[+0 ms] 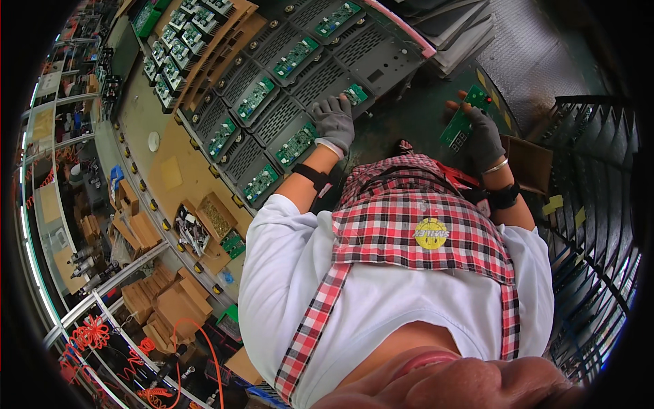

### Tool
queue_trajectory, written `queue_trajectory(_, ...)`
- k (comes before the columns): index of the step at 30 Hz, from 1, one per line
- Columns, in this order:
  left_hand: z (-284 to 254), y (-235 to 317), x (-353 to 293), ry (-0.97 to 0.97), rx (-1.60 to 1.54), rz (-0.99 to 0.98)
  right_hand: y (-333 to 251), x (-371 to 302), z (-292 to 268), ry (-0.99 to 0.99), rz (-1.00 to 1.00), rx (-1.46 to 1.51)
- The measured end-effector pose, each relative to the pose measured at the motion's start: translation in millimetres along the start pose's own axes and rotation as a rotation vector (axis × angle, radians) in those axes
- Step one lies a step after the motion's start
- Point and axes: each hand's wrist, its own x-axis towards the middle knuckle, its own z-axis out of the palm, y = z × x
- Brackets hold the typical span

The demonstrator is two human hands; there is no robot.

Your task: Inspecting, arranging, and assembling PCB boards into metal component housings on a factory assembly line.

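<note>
My right hand point(485, 138), in a grey glove with bare fingertips, is closed on a green circuit board point(460, 127) with a small digit display and a red part at its far end. To the left, my left hand point(334, 125), also gloved in grey, reaches over a dark slotted panel point(319, 102) with its fingers apart, holding nothing. Just beyond its fingers, a small green board point(355, 94) sits at the panel's near right end. Close by its wrist lies another green board point(296, 144) on a neighbouring panel. Whether the left fingers touch the panel I cannot tell.
Several dark panels with green boards point(256, 97) lie side by side ahead. Boards with heat sinks point(179, 50) fill a rack at far left. A box of small parts point(216, 217) stands left, a cardboard box point(528, 165) right. Dark sheets point(446, 31) are stacked far right.
</note>
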Motion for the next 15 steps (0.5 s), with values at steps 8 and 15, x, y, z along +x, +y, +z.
queue_trajectory(8, 0, 3, -2, -0.033, 0.003, 0.001, -8, 27, 11, -0.145, 0.022, 0.000)
queue_trajectory(15, -6, -5, -1, -0.075, 0.029, -0.054, -16, 39, 10, -0.185, 0.039, -0.012)
